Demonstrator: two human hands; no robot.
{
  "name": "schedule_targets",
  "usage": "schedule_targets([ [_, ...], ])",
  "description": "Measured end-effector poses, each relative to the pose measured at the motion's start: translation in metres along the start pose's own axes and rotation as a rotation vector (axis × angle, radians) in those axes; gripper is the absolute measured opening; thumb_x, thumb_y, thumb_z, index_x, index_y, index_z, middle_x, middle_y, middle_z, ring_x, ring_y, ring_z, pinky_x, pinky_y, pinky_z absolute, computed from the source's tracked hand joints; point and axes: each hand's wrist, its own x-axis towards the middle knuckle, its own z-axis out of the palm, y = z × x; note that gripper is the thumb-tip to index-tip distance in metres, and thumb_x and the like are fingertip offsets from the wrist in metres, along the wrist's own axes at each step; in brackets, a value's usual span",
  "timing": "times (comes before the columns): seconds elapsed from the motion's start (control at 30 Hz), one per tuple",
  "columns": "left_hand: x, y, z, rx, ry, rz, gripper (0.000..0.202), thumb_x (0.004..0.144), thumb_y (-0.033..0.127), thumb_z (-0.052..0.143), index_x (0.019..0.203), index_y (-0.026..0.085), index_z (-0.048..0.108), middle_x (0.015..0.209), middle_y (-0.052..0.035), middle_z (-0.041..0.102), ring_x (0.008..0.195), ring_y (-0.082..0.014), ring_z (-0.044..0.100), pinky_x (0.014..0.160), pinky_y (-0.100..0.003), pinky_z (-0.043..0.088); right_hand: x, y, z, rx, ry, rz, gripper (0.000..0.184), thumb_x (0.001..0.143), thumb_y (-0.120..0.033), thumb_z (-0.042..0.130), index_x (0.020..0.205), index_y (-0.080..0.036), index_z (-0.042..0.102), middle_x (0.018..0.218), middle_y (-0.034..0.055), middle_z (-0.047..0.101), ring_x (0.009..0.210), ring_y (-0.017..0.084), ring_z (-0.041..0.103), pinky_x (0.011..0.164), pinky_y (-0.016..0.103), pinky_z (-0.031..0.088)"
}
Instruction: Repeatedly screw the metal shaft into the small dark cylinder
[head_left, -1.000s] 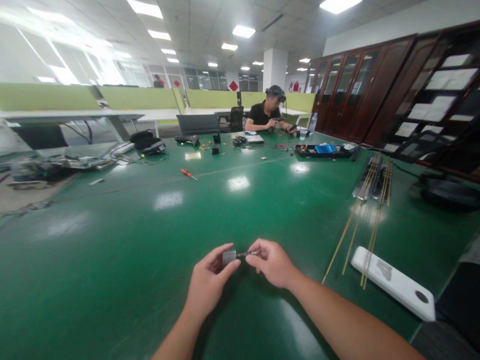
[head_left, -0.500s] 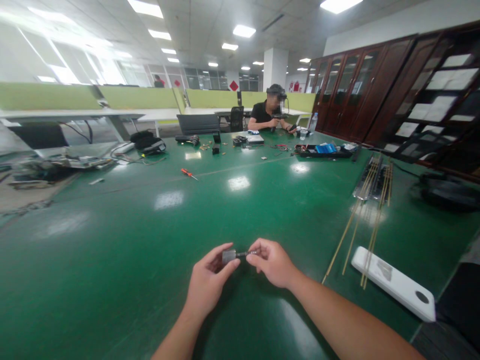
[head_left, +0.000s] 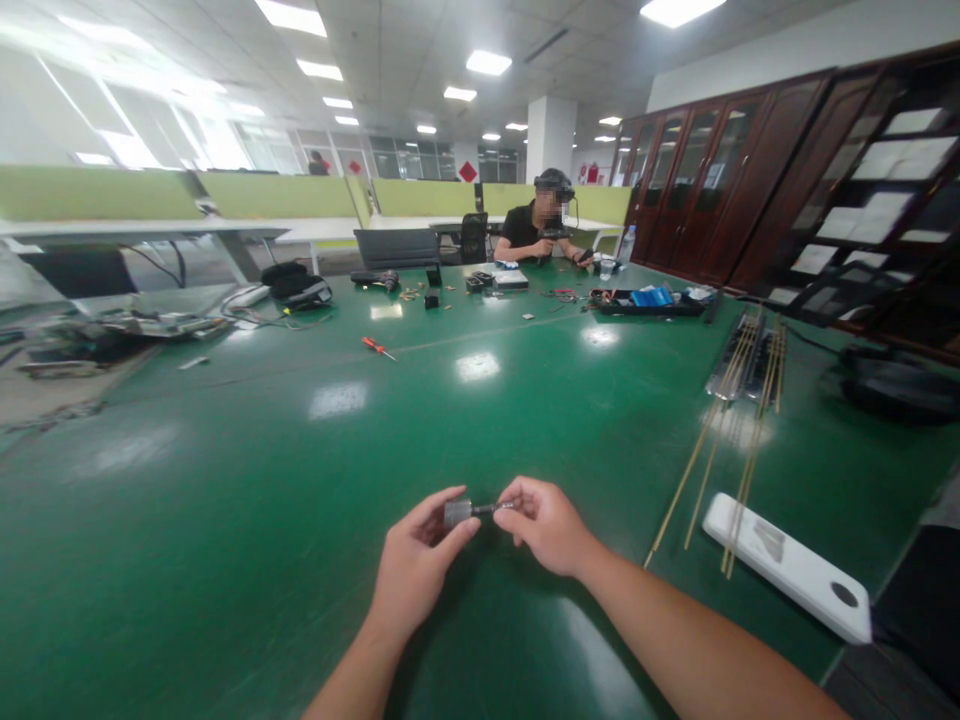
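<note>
Low in the middle of the head view, my left hand [head_left: 411,570] grips a small grey metal cylinder [head_left: 457,513] between thumb and fingers. A thin dark shaft [head_left: 482,509] runs out of the cylinder toward the right. My right hand [head_left: 551,525] pinches the far end of that shaft between thumb and forefinger. Both hands are just above the green table [head_left: 247,540]. The fingers partly cover the cylinder and the shaft's tip, so its exact kind is not clear.
A red-handled screwdriver [head_left: 378,348] lies ahead, left of centre. To the right are thin yellowish sticks [head_left: 701,450] and a long white device [head_left: 787,567]. Across the table a person [head_left: 525,225] sits behind a black tray [head_left: 652,302] holding blue items. Electronics clutter [head_left: 112,335] lies at left.
My hands and the cylinder with its shaft stay practically where they were. The person across the table has shifted very slightly.
</note>
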Motion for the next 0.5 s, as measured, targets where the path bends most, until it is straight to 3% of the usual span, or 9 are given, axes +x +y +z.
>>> schedule_targets([
  [0.5, 0.001, -0.0022, -0.0005, -0.008, 0.006, -0.003, 0.05, 0.069, 0.036, 0.078, 0.112, 0.014, 0.064, 0.098, -0.0076, 0.073, 0.088, -0.0213, 0.069, 0.084, -0.031, 0.054, -0.0011, -0.0037, -0.0001, -0.019, 0.011, 0.006, 0.013, 0.079, -0.026, 0.065, 0.083, -0.016, 0.058, 0.064, -0.0035, 0.056, 0.05, 0.009, 0.053, 0.05, 0.021, 0.041],
])
